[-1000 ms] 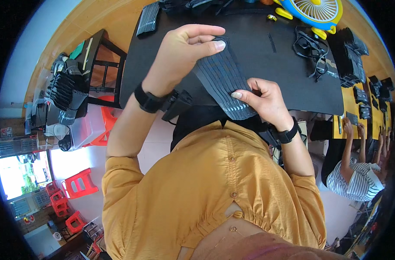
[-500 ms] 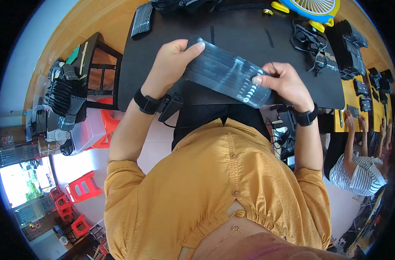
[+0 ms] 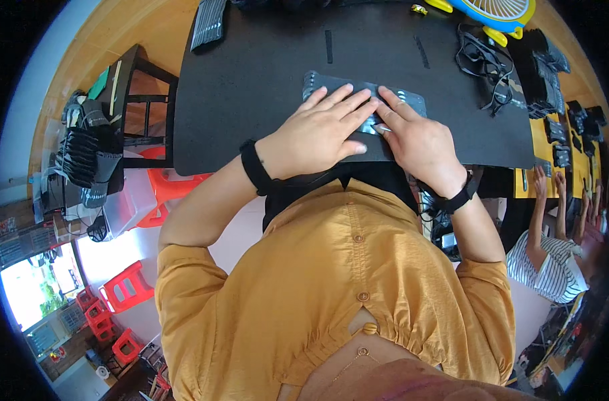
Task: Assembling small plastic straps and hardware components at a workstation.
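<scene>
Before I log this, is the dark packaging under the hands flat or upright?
Flat: the dark packaging lies along the black table, left hand and right hand over it.

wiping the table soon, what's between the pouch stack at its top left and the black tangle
Two dark strips on the table, in the head view.

"What carries the things?"
"A black table (image 3: 237, 87). A packet (image 3: 331, 81) lies flat on it, partly covered, toward the front edge."
"And at the far left?"
"A grey stack (image 3: 208, 27), close to the corner."
"Beyond the packet?"
"Two dark strips (image 3: 329, 45), apart from each other. Near the back edge there's a small yellow thing (image 3: 419, 9), with a fan (image 3: 498, 10) beside it."
"And on the right?"
"A tangle of black straps (image 3: 499, 85), nearer than the fan."
</scene>
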Action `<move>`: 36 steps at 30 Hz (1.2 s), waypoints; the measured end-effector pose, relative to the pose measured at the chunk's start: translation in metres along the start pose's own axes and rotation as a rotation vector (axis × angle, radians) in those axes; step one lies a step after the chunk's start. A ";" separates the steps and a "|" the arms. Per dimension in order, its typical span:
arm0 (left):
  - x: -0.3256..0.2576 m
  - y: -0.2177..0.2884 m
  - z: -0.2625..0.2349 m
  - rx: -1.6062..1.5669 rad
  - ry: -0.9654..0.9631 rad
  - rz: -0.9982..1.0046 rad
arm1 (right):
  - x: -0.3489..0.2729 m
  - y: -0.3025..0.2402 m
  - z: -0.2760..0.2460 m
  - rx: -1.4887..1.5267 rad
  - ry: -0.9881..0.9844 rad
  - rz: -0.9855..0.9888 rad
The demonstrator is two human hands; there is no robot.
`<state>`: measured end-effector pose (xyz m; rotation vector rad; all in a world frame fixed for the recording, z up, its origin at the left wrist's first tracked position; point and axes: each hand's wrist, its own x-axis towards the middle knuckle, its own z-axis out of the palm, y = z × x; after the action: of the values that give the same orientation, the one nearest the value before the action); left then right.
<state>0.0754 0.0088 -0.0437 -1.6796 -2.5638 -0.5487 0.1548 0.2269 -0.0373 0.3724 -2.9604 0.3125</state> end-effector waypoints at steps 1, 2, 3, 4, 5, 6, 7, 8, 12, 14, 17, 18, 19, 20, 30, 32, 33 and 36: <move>-0.001 0.001 0.003 0.052 -0.076 -0.013 | -0.001 0.001 0.000 -0.001 -0.003 0.005; -0.004 0.001 0.004 0.048 -0.078 -0.010 | -0.003 0.003 -0.001 -0.022 0.014 -0.014; -0.008 -0.002 0.003 0.057 -0.100 -0.031 | -0.005 0.005 -0.002 -0.043 0.031 -0.034; -0.012 -0.006 0.001 0.068 -0.121 -0.053 | -0.006 0.007 -0.003 -0.043 0.030 -0.031; -0.017 -0.007 -0.003 0.096 -0.116 -0.056 | -0.007 0.008 -0.005 -0.064 0.002 -0.007; -0.021 -0.011 -0.006 0.095 -0.117 -0.056 | -0.010 0.010 -0.006 -0.084 -0.025 0.016; -0.026 -0.014 -0.008 0.088 -0.115 -0.075 | -0.013 0.012 -0.008 -0.083 -0.026 0.016; -0.030 -0.015 -0.010 0.081 -0.114 -0.095 | -0.017 0.015 -0.010 -0.084 -0.036 0.050; -0.043 -0.017 -0.018 0.110 -0.135 -0.148 | -0.028 0.022 -0.016 -0.093 -0.079 0.142; -0.046 -0.016 -0.022 0.132 -0.162 -0.156 | -0.030 0.023 -0.018 -0.100 -0.082 0.148; -0.051 -0.019 -0.026 0.145 -0.199 -0.164 | -0.031 0.022 -0.022 -0.018 -0.135 0.243; -0.054 -0.021 -0.028 0.131 -0.211 -0.161 | -0.033 0.024 -0.020 -0.014 -0.106 0.237; -0.056 -0.025 -0.028 0.135 -0.211 -0.157 | -0.035 0.025 -0.019 -0.010 -0.076 0.234; -0.060 -0.029 -0.028 0.123 -0.197 -0.161 | -0.035 0.025 -0.019 -0.009 -0.072 0.236; -0.061 -0.018 -0.036 -0.026 -0.110 -0.222 | -0.046 0.046 -0.005 0.171 0.165 0.192; -0.063 -0.005 -0.036 0.049 -0.163 -0.220 | -0.048 0.045 -0.006 0.175 0.123 0.207; -0.065 -0.001 -0.036 0.126 -0.216 -0.215 | -0.048 0.042 -0.009 0.174 0.123 0.209; -0.071 -0.002 -0.036 0.112 -0.207 -0.227 | -0.044 0.035 -0.015 0.155 -0.016 0.256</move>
<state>0.0976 -0.0655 -0.0254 -1.4933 -2.8917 -0.2426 0.1896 0.2735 -0.0366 0.0095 -3.0092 0.5720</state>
